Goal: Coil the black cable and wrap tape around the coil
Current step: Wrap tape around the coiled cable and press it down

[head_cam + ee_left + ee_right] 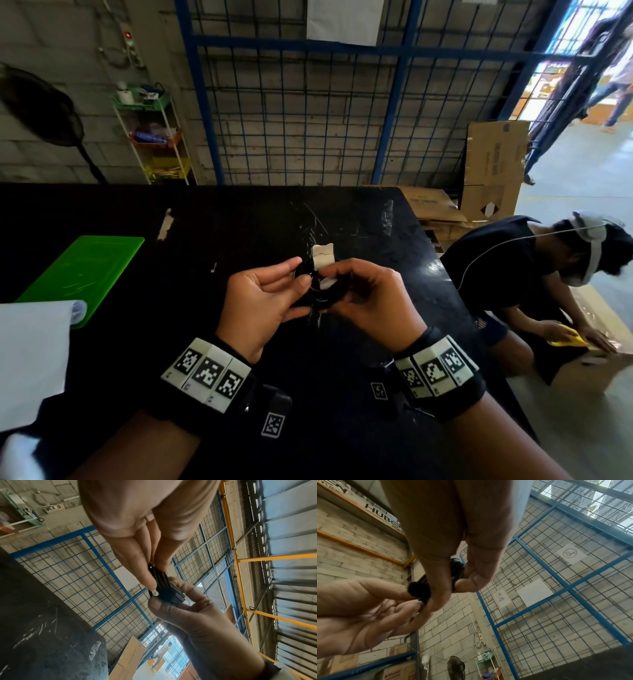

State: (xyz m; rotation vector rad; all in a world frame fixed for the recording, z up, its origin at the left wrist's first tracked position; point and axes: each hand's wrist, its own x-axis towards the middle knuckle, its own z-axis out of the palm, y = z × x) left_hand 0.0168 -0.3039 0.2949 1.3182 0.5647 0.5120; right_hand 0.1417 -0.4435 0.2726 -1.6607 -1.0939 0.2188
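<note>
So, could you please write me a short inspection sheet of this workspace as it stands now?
Surface: black table, scratched, with tape scraps stuck on it.
Job's things: coiled black cable held above the table; a whitish tape strip stands up from the coil, its end not yet pressed down.
Clutter: green board and white sheet at the table's left.
Grippers: left hand pinches the coil; right hand grips coil and tape.
Cables: no other cable seen on the table.
Surroundings: blue wire-mesh fence, shelf rack, cardboard boxes, a second person crouching at right.
</note>
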